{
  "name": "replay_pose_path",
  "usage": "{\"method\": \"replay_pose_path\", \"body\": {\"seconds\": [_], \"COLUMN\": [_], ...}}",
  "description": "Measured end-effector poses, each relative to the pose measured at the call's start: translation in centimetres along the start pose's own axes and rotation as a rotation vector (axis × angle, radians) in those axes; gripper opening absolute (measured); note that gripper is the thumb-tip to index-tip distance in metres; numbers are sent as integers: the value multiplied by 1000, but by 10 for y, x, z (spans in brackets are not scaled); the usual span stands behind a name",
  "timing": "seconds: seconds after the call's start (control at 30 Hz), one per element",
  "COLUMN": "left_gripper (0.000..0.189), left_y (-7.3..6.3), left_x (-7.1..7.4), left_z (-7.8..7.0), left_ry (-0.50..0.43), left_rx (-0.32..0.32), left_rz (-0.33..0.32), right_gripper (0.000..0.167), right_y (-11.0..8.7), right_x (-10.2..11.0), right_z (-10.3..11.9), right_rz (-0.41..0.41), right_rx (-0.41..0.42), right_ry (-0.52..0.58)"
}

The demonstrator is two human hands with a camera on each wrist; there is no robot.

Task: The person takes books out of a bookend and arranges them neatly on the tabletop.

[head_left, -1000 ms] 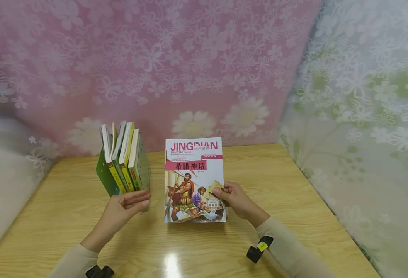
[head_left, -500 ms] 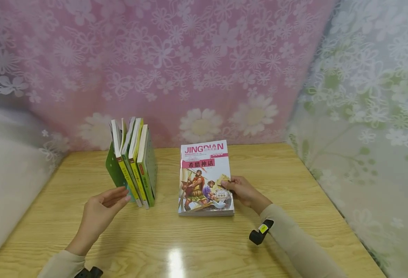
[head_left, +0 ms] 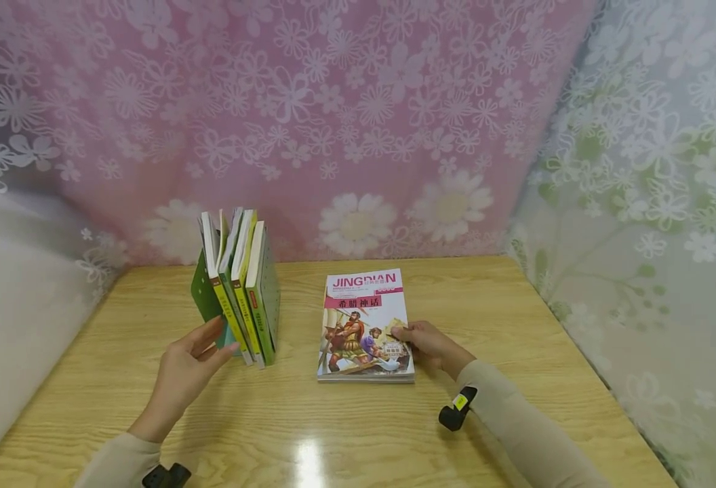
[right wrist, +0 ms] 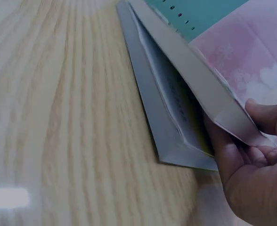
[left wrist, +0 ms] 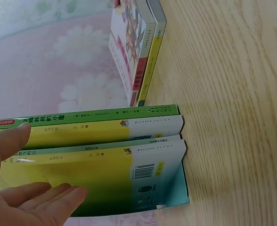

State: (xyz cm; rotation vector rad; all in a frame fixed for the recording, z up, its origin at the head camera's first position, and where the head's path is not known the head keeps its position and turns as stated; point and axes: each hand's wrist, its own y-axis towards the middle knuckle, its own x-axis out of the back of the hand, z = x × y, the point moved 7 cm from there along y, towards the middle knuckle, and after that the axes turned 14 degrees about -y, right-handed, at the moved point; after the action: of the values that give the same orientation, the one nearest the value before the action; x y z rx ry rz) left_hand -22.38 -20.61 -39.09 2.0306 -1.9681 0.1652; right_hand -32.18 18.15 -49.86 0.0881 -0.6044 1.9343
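My right hand (head_left: 434, 346) grips the right edge of a white paperback (head_left: 364, 298) with two warriors and a pink title band. Its thumb lies on the cover, and in the right wrist view its fingers reach into a wedge-shaped gap beneath this book. Under it is a second book (left wrist: 150, 70) with a yellow spine, seen in the left wrist view. To the left, several books (head_left: 248, 305) stand in a row, leaning slightly, spines toward me. My left hand (head_left: 181, 373) is beside the row's front left corner, palm turned to the books, fingers loosely bent and holding nothing.
A green bookend (head_left: 202, 291) flanks the standing books, with a perforated panel (right wrist: 204, 16) on their right side. The wooden table (head_left: 492, 291) meets a pink flowered backdrop (head_left: 358, 135) behind and a pale flowered curtain (head_left: 657, 203) at the right.
The right hand has lowered the warrior-cover book to a flatter position. The left hand has gone from in front of the row to its left side. The head view has shifted slightly.
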Motion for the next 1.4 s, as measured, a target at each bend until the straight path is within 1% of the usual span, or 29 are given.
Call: {"method": "replay_pose_path", "body": {"seconds": [0.1, 0.2, 0.23, 0.43, 0.5, 0.7, 0.87, 1.03, 1.17, 1.33, 1.4], "left_gripper": [73, 74, 75, 77, 76, 75, 73, 74, 75, 76, 78], "left_y": [2, 5, 6, 7, 7, 7, 9, 11, 12, 16, 17], "left_x": [-3, -5, -6, -9, -9, -11, -12, -12, -12, -11, -11], "left_z": [2, 3, 4, 5, 6, 5, 5, 8, 10, 11, 11], "left_ry": [-17, -33, -41, -41, -41, -80, -110, -85, -82, -97, -105], "left_rx": [0, 5, 8, 15, 20, 10, 11, 18, 22, 36, 44], "left_rz": [3, 11, 13, 16, 15, 9, 0, -22, -39, -55, -59], "right_gripper": [33, 33, 32, 30, 31, 30, 31, 35, 40, 43, 46], "right_y": [2, 3, 4, 5, 6, 6, 6, 4, 3, 0, -2], "right_x": [1, 4, 5, 9, 10, 10, 10, 10, 10, 11, 13], "right_z": [1, 3, 4, -1, -2, -3, -4, -3, -2, 3, 5], "right_rz": [32, 40, 39, -40, -62, -83, -92, -99, -106, -118, -139], "right_rx": [14, 20, 14, -60, -68, -78, -79, -80, -68, -27, -23], "right_ry": [-61, -118, -122, -173, -191, -167, -172, -187, -227, -286, -316]}}
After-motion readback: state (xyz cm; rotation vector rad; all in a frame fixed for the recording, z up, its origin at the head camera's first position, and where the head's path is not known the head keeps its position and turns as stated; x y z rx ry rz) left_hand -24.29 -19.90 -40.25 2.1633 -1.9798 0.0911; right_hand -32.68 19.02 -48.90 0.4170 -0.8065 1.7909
